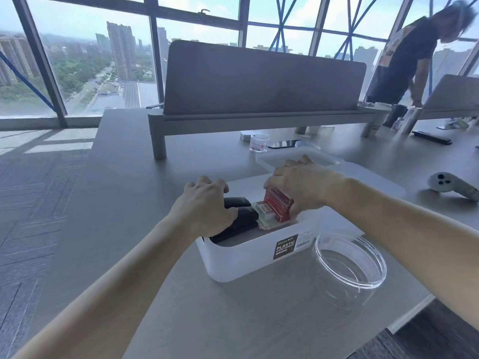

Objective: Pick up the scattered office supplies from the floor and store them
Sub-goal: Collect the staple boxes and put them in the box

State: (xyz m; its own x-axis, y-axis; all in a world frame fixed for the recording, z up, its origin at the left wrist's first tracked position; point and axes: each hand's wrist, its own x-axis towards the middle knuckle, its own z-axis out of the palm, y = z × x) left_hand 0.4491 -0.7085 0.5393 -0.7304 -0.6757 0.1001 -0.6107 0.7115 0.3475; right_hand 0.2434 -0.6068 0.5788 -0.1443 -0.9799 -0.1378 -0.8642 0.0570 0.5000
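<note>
A white plastic container [248, 257] with a black label stands on the grey desk [124, 193]. Inside it lie two black staplers [242, 221], some small flat packets [264, 216] and red boxes [278, 207]. My left hand [207, 206] grips the nearer black stapler at the container's left end. My right hand [303, 182] holds the stack of red boxes upright at the container's far right side, fingers curled round them. The container's floor is mostly hidden by these items.
An empty clear round jar [350, 260] stands right of the container. Behind lie a white lid [298, 158], a small clear jar [259, 142], a phone [283, 143] and a white controller [451, 186]. A grey divider [261, 79] spans the desk; another person [407, 55] leans at back right.
</note>
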